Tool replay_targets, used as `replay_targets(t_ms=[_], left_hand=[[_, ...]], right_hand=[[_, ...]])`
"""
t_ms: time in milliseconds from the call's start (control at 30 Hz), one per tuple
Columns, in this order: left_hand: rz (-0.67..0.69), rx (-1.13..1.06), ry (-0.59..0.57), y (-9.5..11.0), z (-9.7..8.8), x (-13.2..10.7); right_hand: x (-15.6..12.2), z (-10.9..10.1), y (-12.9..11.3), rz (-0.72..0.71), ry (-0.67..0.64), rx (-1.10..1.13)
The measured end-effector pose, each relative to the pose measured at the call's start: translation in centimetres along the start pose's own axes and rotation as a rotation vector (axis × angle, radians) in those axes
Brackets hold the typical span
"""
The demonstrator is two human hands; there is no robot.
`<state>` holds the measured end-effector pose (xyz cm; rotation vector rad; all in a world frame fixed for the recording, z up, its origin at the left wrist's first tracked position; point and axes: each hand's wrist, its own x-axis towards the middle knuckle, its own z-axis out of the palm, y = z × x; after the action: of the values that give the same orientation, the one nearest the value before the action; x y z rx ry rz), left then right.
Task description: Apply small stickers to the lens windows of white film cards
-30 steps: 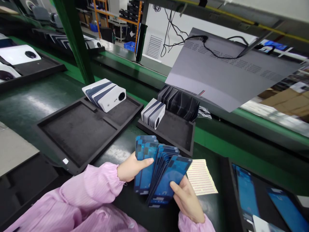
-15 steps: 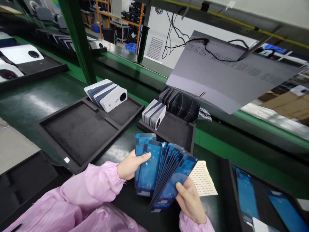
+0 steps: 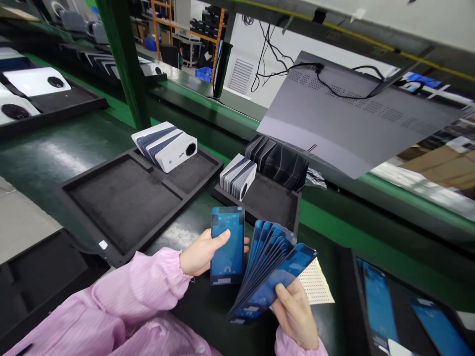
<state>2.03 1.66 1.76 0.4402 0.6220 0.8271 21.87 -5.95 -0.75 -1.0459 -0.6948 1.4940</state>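
My left hand (image 3: pixel 202 253) grips a blue-filmed phone back panel (image 3: pixel 233 262) upright, its thumb across the front and fingertips showing past the right edge. Whether more panels lie behind it I cannot tell. Just to the right, my right hand (image 3: pixel 297 314) pinches a fanned stack of similar blue phone back panels (image 3: pixel 265 267) near its lower right side. The stack leans to the right, apart from the left hand's panel. Partly behind the right hand lies a cream sheet with rows of small red marks (image 3: pixel 318 287).
A black tray (image 3: pixel 126 205) on the left bears white phone panels (image 3: pixel 177 154). Another black tray (image 3: pixel 272 200) holds white and black panels. More blue panels (image 3: pixel 378 296) lie in the right tray. A grey screen back (image 3: pixel 319 118) hangs above; a green post (image 3: pixel 128 69) rises at left.
The panel in my left hand has come apart from the fan, leaving a gap. My right hand's stack has shifted slightly right and tilts a little more.
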Motion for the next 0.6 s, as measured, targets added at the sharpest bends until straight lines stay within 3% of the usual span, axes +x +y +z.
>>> replay_targets(t_ms=[100, 233, 333, 467, 533, 600], left_hand=[[-0.029, 0.088, -0.026, -0.4, -0.1, 0.1], [-0.023, 0.262, -0.147, -0.9, -0.2, -0.1], [0.165, 0.463, -0.226, -1.3, -0.3, -0.6], [0.517, 0.714, -0.091, -2.4, -0.7, -1.3], [0.541, 0.784, -0.069, -3.1, -0.9, -1.4], [0.523, 0.816, -0.092, -3.7, -1.2, -1.2]], right_hand=[[0.0, 0.2, 0.6, 0.02, -0.017, -0.023], [0.2, 0.9, 2.6, -0.021, 0.015, -0.132], [-0.1, 0.6, 4.0, -0.088, 0.052, -0.257], [-0.8, 0.1, 5.0, -0.283, 0.227, -0.433], [-0.7, 0.6, 5.2, -0.366, 0.247, -0.463], [-0.1, 1.6, 5.4, -0.36, 0.191, -0.449]])
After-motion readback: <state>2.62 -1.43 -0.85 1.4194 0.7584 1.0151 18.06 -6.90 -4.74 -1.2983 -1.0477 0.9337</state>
